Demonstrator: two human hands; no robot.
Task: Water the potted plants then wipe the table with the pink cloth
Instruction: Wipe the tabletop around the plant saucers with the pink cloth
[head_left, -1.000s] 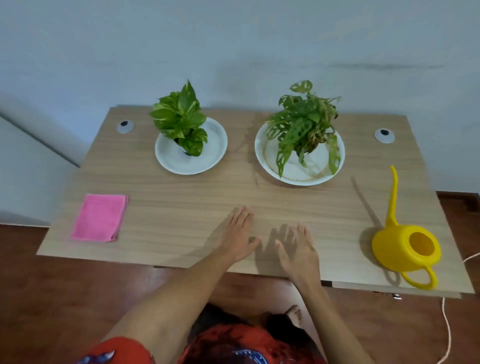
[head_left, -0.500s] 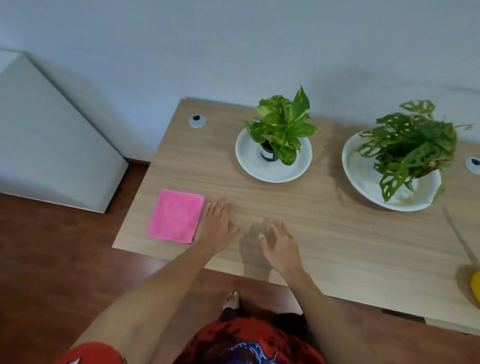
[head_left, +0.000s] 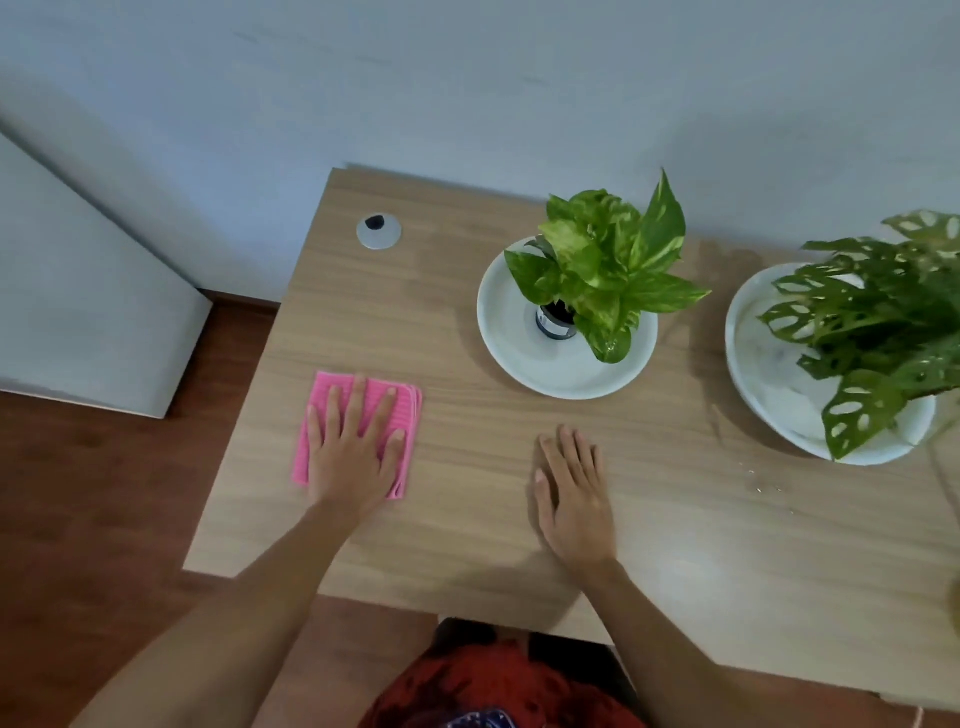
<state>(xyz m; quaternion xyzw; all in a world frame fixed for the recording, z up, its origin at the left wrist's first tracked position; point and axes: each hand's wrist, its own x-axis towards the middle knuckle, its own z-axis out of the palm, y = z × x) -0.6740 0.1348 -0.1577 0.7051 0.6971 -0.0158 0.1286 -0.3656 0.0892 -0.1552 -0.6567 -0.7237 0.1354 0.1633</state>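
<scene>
— Left hand (head_left: 353, 449)?
— Flat on the cloth (head_left: 402, 410), fingers straight and spread, pressing, not pinching. Cloth folded, at about 9 o'clock on the counter (head_left: 467, 519), near the left edge.
— Right hand (head_left: 574, 493)?
— Flat on bare wood near 6 o'clock, fingers straight and close together, holding nothing. Well apart from the cloth.
— Step in hand?
— Probably the start of the wipe. Droplets (head_left: 763, 486) near 3 o'clock, just below the right dish (head_left: 769, 400), likely the spot most in need.
— Best way to wipe?
— Keep the palm flat and the pressure even, so the folds stay together. Long overlapping strokes, away from the left edge toward the middle. Lift the right hand out of the lane first.
— Edges?
— Left edge just beside the cloth; near edge below both wrists. Easy to push the cloth off either one.
— Open room?
— Wide bare band from 9 to 3 o'clock, between the hands and the dishes. At 12 o'clock the small plant (head_left: 608, 260) in its dish (head_left: 511, 343); at 2 o'clock the holed-leaf plant (head_left: 878, 322), leaves overhanging the rim. Go round those, not under. Grommet (head_left: 378, 231) at 11 o'clock, flush, little trouble.
</scene>
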